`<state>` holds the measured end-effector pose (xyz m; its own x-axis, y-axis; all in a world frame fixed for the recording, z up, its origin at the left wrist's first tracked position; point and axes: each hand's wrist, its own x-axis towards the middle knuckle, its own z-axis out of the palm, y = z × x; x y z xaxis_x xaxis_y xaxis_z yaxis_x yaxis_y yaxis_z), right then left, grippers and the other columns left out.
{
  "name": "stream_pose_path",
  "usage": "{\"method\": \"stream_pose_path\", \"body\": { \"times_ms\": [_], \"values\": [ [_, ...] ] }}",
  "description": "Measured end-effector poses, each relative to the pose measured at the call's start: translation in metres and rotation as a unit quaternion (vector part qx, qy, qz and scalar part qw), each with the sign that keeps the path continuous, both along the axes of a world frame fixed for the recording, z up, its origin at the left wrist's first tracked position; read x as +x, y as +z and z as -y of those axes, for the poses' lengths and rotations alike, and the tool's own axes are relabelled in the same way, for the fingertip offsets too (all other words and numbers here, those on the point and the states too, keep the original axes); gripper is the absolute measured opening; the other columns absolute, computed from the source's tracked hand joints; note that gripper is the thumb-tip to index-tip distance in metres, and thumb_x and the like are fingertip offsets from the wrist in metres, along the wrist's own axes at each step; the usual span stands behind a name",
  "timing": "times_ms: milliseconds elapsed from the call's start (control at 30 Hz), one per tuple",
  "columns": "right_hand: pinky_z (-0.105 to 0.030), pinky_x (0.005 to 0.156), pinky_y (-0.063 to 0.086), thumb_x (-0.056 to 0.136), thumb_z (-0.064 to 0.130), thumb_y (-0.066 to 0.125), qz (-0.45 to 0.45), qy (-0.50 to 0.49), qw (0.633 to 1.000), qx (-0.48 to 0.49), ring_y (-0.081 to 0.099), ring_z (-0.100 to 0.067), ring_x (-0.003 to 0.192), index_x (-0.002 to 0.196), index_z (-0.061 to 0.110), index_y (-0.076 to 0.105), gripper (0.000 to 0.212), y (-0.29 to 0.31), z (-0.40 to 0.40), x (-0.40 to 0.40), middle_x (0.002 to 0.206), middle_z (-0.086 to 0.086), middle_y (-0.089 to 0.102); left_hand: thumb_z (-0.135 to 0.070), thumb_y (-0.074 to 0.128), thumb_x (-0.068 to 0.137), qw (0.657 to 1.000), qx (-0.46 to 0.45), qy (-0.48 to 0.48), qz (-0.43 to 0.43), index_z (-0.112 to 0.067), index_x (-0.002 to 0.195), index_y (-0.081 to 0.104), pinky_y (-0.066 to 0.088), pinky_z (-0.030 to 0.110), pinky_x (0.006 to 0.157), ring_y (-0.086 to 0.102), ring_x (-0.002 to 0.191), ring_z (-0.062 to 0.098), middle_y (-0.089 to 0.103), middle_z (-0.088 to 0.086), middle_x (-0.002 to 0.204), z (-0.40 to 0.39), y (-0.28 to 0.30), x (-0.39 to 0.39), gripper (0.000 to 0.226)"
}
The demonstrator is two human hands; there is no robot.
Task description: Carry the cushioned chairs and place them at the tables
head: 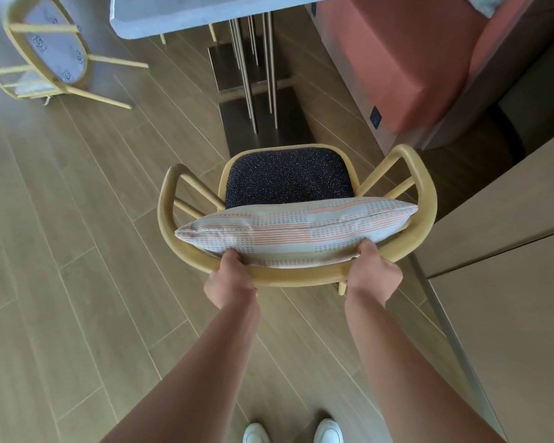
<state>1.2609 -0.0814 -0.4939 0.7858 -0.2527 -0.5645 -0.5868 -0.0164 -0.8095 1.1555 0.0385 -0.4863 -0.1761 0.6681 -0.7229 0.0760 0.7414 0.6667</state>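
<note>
**Chair held by its back rail, in front of the bench**

Far left I see a second chair (50, 55) lying tipped over on the wooden floor (77, 251), its patterned underside turned toward me. To its right, at the top, is the grey bench (179, 17), with thin metal legs under it.

In the middle is the cushioned chair (288, 219) with a dark speckled seat, and a striped pillow (296, 230) leans against its backrest. My left hand (229, 276) grips the curved wooden back rail, fingers curled round it and touching the pillow. My right hand (373, 273) grips the same rail further right, in the same manner. The chair faces the bench, just before its legs.

On the right stands an orange upholstered seat (406, 59), then a beige wall panel (509, 282).
</note>
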Motion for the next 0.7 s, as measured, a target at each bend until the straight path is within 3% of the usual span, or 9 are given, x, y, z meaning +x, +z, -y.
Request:
{"method": "stream_pose_path", "body": {
  "times_ms": [333, 500, 600, 700],
  "values": [
    [-0.031, 0.054, 0.044, 0.076, 0.021, 0.065, 0.001, -0.005, 1.000, 0.005, 0.048, -0.014, 0.045, 0.054, 0.013, 0.051, 0.027, -0.008, 0.000, 0.002, 0.042, 0.009, 0.050, -0.019, 0.063, 0.078, 1.000, 0.003, 0.002, 0.012, -0.014, 0.069, 0.056, 0.035, 0.025, 0.044, 0.045, 0.050, 0.019, 0.053, -0.001, 0.060, 0.000, -0.004, 0.000, 0.012],
    [-0.032, 0.054, 0.042, 0.078, 0.024, 0.066, -0.004, 0.013, 1.000, 0.003, 0.040, -0.013, 0.042, 0.051, 0.015, 0.043, 0.037, -0.009, 0.001, 0.004, 0.038, 0.010, 0.041, -0.026, 0.064, 0.081, 1.000, -0.003, -0.017, 0.021, -0.016, 0.078, 0.060, 0.050, 0.028, 0.053, 0.060, 0.063, 0.019, 0.064, -0.001, 0.072, -0.002, -0.005, -0.003, 0.011],
    [-0.037, 0.064, 0.055, 0.084, 0.028, 0.065, -0.034, 0.054, 0.998, 0.006, 0.051, -0.014, 0.054, 0.058, 0.015, 0.049, 0.033, 0.004, 0.008, 0.003, 0.054, 0.006, 0.051, -0.035, 0.064, 0.089, 0.994, 0.006, -0.105, 0.016, -0.016, 0.092, 0.066, 0.053, 0.029, 0.056, 0.067, 0.072, 0.019, 0.071, 0.003, 0.086, -0.001, 0.000, -0.016, 0.020],
    [-0.035, 0.070, 0.061, 0.093, 0.040, 0.058, -0.088, 0.177, 0.980, -0.018, 0.069, -0.018, 0.074, 0.084, 0.016, 0.057, 0.025, 0.019, 0.025, 0.004, 0.084, -0.001, 0.064, -0.053, 0.062, 0.094, 0.972, 0.041, -0.232, -0.019, -0.015, 0.101, 0.068, 0.053, 0.030, 0.059, 0.072, 0.073, 0.018, 0.075, 0.006, 0.089, 0.005, 0.009, -0.040, 0.039]
  ]
}}
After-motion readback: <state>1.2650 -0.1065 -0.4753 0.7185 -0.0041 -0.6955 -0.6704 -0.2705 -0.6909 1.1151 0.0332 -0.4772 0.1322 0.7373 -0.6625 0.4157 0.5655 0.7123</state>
